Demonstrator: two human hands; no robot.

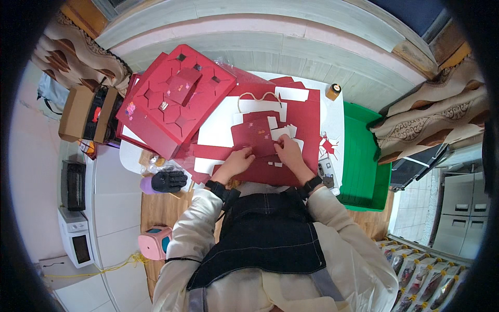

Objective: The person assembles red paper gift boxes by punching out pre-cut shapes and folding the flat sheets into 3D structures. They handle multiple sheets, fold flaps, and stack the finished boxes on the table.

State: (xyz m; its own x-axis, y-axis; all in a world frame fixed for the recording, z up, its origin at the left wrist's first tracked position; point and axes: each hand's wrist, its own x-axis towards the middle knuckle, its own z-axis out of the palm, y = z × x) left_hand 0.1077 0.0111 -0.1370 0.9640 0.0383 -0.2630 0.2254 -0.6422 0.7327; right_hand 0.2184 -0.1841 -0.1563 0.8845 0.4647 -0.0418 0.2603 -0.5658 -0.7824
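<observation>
A small dark red card [248, 136] with tiny printed motifs lies between a person's two hands at the front-centre of a cluttered white table [336, 117]. The left hand [238, 162] grasps the card by its lower left edge, fingers curled in; the right hand [289, 150] pinches it near the lower right corner, though how firmly either presses cannot be told. Around the card, small white paper pieces [281, 133] are scattered beside the right hand, over larger red sheets [312, 112]. A looped twine cord [258, 95] lies just beyond.

To the left, a big red box [208, 106] patterned with slits and cut-outs sits at a slant, a smaller red piece [184, 86] resting on it. At the table's right, an amber jar [333, 93] with a dark lid stands near the far edge, and red-and-white cut-outs [328, 145] lie closer in, above a pale device [326, 170]. A black glove [169, 181] rests at the left front edge. Beyond the table, a green tub [363, 156] flanks the right side, an open brown carton [74, 115] the far left, and a pink stool [154, 243] stands on the wooden floor [152, 208].
</observation>
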